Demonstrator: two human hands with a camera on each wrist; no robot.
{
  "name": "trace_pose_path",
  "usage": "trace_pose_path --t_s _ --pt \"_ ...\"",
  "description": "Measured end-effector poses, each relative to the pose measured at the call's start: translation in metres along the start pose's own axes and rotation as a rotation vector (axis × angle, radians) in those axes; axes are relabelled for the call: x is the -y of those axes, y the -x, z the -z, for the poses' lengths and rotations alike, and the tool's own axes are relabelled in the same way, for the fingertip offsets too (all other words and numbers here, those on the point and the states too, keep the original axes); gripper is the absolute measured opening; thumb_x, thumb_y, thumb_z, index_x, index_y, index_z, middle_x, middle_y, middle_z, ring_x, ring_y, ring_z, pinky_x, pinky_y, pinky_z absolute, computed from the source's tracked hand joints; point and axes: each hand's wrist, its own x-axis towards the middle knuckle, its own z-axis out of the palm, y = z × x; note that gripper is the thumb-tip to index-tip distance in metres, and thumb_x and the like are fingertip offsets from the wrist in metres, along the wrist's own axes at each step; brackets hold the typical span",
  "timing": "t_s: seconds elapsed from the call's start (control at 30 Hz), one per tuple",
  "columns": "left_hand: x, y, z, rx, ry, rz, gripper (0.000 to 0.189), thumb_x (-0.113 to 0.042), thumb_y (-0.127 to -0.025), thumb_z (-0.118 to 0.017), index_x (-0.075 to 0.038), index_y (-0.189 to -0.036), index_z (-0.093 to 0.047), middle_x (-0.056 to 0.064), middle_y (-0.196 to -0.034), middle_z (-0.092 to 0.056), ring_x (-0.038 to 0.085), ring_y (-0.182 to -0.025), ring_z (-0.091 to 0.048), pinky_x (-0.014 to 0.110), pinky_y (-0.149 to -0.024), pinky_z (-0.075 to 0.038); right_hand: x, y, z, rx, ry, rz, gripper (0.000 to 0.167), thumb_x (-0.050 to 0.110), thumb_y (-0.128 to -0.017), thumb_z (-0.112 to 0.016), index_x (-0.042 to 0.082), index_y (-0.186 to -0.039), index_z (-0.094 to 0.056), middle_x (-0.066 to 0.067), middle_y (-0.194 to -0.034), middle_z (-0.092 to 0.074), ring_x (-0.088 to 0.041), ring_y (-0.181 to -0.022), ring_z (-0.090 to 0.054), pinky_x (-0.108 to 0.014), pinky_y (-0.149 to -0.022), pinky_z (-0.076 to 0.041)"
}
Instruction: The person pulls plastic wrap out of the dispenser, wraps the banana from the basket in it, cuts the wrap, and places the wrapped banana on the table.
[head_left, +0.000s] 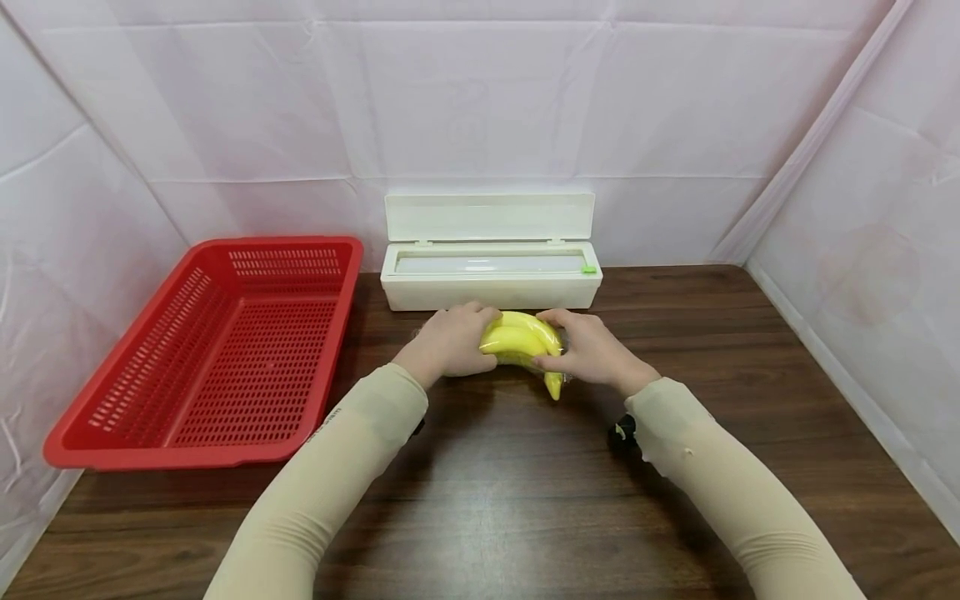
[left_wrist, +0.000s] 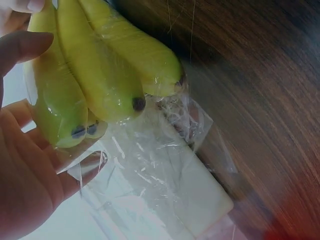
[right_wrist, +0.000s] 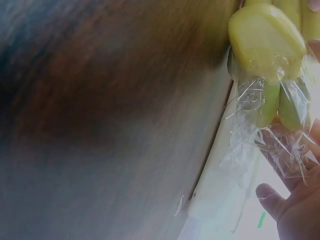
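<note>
A bunch of yellow bananas [head_left: 517,335] wrapped in clear cling film is between both hands, close over the table in front of the white box. My left hand [head_left: 453,340] grips its left end, thumb on the near side and fingers on the far side. At the other end, my right hand [head_left: 592,348] holds the bunch, with one banana tip pointing down beside the thumb. The left wrist view shows dark banana tips under the film and loose cling film [left_wrist: 140,165] trailing past them. Crumpled film [right_wrist: 240,145] also hangs off the bunch in the right wrist view.
Behind the bananas stands a white cling film dispenser [head_left: 491,293], its lid raised, with a green slider [head_left: 588,270] at the right. A red slotted basket [head_left: 341,333] is on the left of the dark wooden table [head_left: 495,500]. White cloth walls [head_left: 480,108] enclose the back and sides.
</note>
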Motion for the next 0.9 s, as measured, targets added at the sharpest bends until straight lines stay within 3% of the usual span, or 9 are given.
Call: trace_pose_path --t_s 0.27,0.43,0.6,0.9 --pt "-0.004 0.0 -0.001 -0.01 -0.036 0.004 0.065 -0.038 -0.081 -0.064 -0.017 -0.139 -0.044 0.005 -0.133 -0.051 0.023 -0.112 -0.052 0.044 -0.092 -0.044 0.004 -0.002 0.002 0.049 -0.085 -0.102 0.067 0.042 -0.08 -0.069 0.009 -0.134 -0.047 -0.009 -0.116 -0.063 -0.016 -0.093 -0.062 -0.033 -0.077 -0.052" --pt "-0.013 0.002 -0.006 -0.068 -0.116 -0.035 0.07 -0.041 -0.081 -0.067 -0.014 -0.141 -0.041 0.008 -0.134 -0.05 0.027 -0.118 -0.051 0.046 -0.095 -0.043 0.005 -0.003 0.003 0.077 -0.153 -0.154 0.063 0.042 -0.081 -0.067 0.011 -0.133 -0.047 -0.009 -0.111 -0.064 -0.016 -0.082 -0.064 -0.03 -0.069 -0.053" --pt "-0.023 0.005 -0.013 -0.127 -0.189 -0.077 0.079 -0.046 -0.08 -0.068 -0.013 -0.144 -0.036 0.01 -0.139 -0.044 0.03 -0.125 -0.046 0.046 -0.098 -0.041 0.006 -0.006 0.003 0.098 -0.168 -0.183 0.057 0.042 -0.084 -0.065 0.013 -0.13 -0.05 -0.01 -0.101 -0.066 -0.017 -0.083 -0.063 -0.028 -0.065 -0.052" --pt "-0.03 0.01 -0.023 -0.215 -0.251 -0.072 0.089 -0.049 -0.07 -0.075 -0.015 -0.141 -0.034 0.009 -0.137 -0.041 0.03 -0.123 -0.043 0.046 -0.101 -0.037 0.007 -0.011 0.008 0.165 -0.221 -0.243 0.054 0.044 -0.086 -0.059 0.013 -0.13 -0.051 -0.011 -0.096 -0.067 -0.02 -0.078 -0.062 -0.032 -0.061 -0.052"
